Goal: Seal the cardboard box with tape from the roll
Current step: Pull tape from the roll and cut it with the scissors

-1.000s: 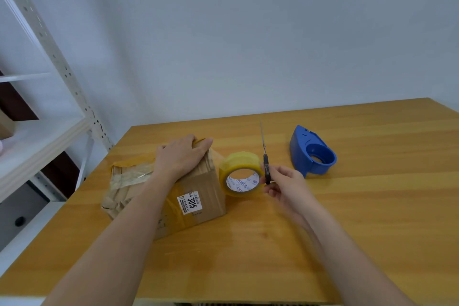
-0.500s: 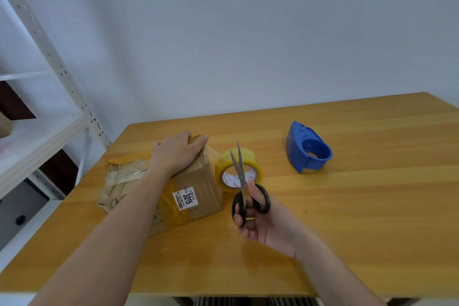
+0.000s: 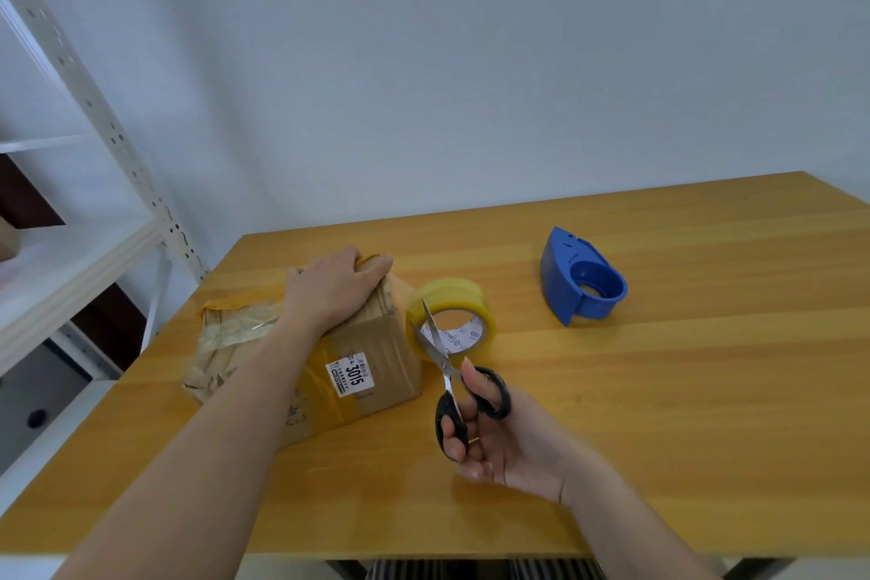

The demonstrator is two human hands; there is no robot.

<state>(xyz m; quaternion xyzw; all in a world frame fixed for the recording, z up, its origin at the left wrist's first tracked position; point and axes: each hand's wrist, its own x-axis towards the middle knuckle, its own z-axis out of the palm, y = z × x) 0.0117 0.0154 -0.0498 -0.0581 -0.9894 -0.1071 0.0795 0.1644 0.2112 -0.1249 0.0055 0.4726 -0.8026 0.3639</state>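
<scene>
At the far left, beside the table, stands a white metal shelf [image 3: 84,250], which takes no part in the work. On the table [image 3: 706,414], toward its left edge and closer to the far edge than to the near one, lies the cardboard box [image 3: 376,334], worn and already carrying old yellowish tape and a white label [image 3: 350,374]. The left hand [image 3: 329,292] lies flat on the far top corner of the box, fingers spread and bent over the edge; probably it presses down to keep the box and its flaps from moving. Just right of the box, touching or almost touching its side, the tape roll [image 3: 454,320] stands on its edge, so a strip can run from it onto the box. In front of the roll the right hand [image 3: 499,438] holds the scissors [image 3: 452,372], fingers through the black handles, blades slightly parted and pointing to the roll, I think ready to cut the tape. Further right, well apart, toward the far edge, the blue tape dispenser [image 3: 581,280] lies empty.
</scene>
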